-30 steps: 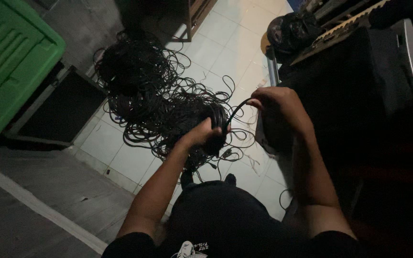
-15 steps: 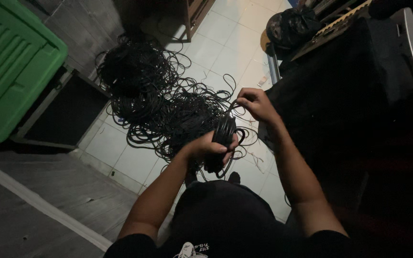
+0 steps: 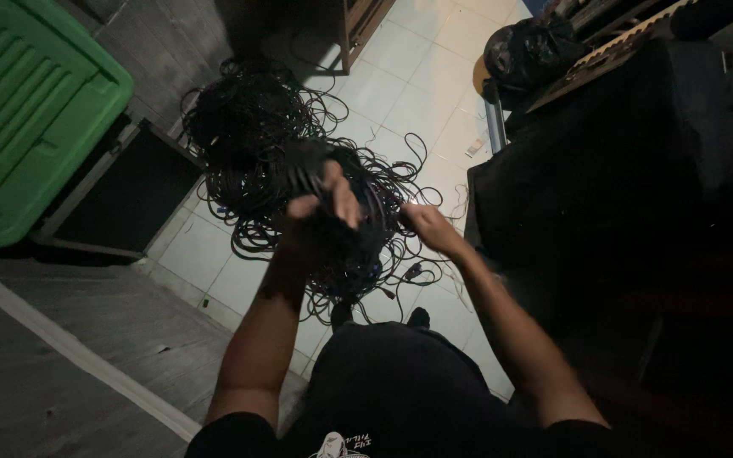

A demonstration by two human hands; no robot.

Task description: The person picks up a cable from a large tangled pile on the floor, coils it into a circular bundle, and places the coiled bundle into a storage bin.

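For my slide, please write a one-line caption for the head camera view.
Left hand grips a coiled bundle of black cable while the right hand holds a strand, above a tangled cable pile on the tiled floor.

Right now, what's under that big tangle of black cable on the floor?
Pale floor tiles show around the cable tangle and through its loose outer loops. The dense middle hides whatever lies beneath it, and the left hand with its coiled bundle covers the near edge.
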